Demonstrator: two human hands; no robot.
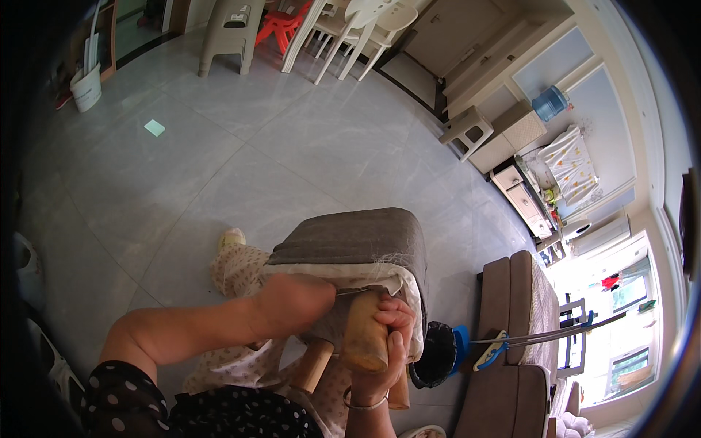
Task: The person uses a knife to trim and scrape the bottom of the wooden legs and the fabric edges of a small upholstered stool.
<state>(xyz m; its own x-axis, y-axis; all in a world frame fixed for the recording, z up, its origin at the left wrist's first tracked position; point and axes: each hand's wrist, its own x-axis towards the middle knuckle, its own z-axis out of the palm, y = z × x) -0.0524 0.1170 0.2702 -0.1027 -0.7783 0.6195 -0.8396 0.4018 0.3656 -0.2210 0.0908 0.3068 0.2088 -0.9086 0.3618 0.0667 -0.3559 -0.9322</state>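
A small grey upholstered stool (pixel 350 233) lies tipped over in front of me, its underside turned toward me. White cloth (pixel 398 281) edges that underside, and loose pale threads (pixel 394 258) cling to the grey cover. My right hand (pixel 394 321) is wrapped round one thick wooden leg (pixel 364 332) of the stool. At the cloth edge on the underside is my left hand (pixel 299 301), its fingers hidden from view. A thin line shows by its fingertips, too small to name. Another wooden leg (pixel 312 366) points toward me lower down.
A black-lined bin (pixel 432 356) stands right of the stool, beside a brown sofa (pixel 496 306). White chairs (pixel 358 25) and a plastic stool (pixel 230 40) are at the back. A white bucket (pixel 86 89) stands far left. A pale green sheet (pixel 154 128) lies on the tiled floor (pixel 219 175).
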